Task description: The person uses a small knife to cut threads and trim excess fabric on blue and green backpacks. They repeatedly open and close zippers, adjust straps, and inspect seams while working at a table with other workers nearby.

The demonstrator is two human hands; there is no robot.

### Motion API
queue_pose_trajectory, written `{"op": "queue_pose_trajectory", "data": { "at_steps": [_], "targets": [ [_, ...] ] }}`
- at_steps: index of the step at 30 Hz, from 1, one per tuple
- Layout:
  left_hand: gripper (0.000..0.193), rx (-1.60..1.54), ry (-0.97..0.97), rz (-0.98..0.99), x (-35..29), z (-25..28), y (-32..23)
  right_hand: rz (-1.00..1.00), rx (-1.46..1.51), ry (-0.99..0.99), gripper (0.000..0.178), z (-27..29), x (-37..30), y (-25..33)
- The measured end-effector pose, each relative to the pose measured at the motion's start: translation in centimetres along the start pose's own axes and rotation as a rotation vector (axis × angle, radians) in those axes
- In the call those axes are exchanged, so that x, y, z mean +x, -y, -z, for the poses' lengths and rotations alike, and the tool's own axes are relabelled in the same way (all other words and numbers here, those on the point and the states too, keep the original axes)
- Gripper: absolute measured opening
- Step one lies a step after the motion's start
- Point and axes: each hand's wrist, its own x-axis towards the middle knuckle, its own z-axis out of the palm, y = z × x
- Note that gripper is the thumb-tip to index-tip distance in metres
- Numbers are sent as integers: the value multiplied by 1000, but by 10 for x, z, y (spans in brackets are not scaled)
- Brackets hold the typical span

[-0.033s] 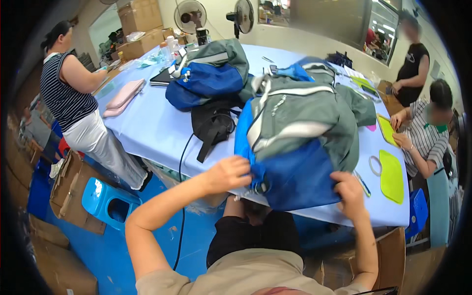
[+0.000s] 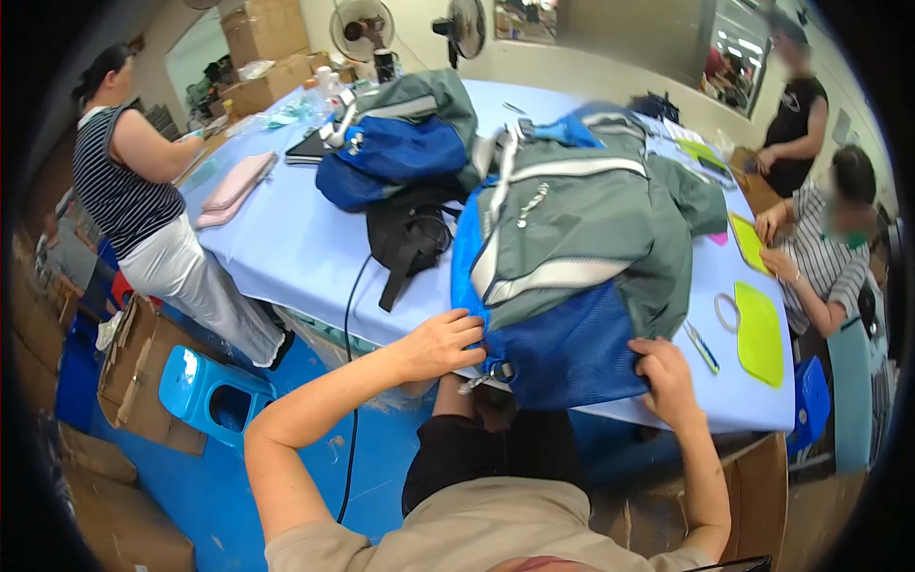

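Observation:
In front of me a large grey-green and blue backpack (image 2: pixel 572 229) with white trim lies on the table, its blue mesh bottom part hanging over the near edge. My left hand (image 2: pixel 446 345) pinches the backpack's lower left side, by the bright blue edge and a buckle. At the lower right corner of the mesh, my right hand (image 2: pixel 661 374) grips the fabric between thumb and fingers. A second blue and grey-green backpack (image 2: pixel 405 153) rests farther back on the left. Between the two lies a black strapped item (image 2: pixel 408 243) with a dark cable.
The table (image 2: pixel 286 262) has a light blue cover. On its right are a yellow-green panel (image 2: pixel 760 334), a tape ring (image 2: pixel 726 312) and a cutter (image 2: pixel 703 349); a pink pouch (image 2: pixel 236 189) lies left. A blue stool (image 2: pixel 214 393) stands on the floor. Several people are around the table.
The near backpack and my right hand have shifted slightly left; the mesh part looks flatter. A small cord on its front has swung. My left hand keeps its grip.

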Motion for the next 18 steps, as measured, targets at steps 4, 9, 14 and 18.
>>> {"op": "queue_pose_trajectory", "data": {
  "at_steps": [4, 9, 14, 18],
  "targets": [
    [11, -113, 143, 176, -8, -8, -14, -105, -29, 66, 37, -19, -16, 1],
    [12, -104, 90, 139, -2, -4, -12, -142, -30, 53, 45, -17, -18, 4],
    [13, -132, 131, 259, -4, -2, -19, -162, -66, 140, 54, -11, -17, 13],
    [25, -204, 151, 278, -5, 1, -21, -192, -22, 260, 57, 5, -15, 27]
  ]
}}
